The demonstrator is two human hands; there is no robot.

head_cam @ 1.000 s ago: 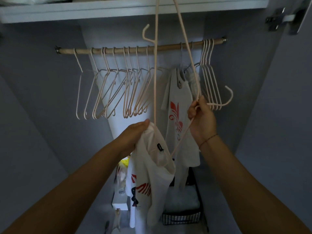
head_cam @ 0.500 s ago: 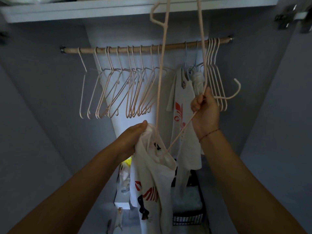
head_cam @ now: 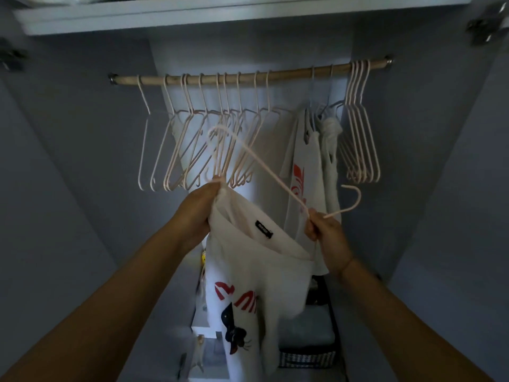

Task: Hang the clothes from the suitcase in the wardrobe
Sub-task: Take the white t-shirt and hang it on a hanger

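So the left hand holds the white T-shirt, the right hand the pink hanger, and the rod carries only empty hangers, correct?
No: the head view shows the rod also carries a hung shirt with red print. The left hand holds the white T-shirt, the right hand the pink hanger.

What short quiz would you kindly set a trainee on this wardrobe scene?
1. Which hand grips the pink hanger beside its hook? A: left hand. B: right hand.
2. True or false: the left hand pinches the white T-shirt at its neckline.
3. What colour is the print on the hung shirt on the rail?
Key: 1 B; 2 true; 3 red.
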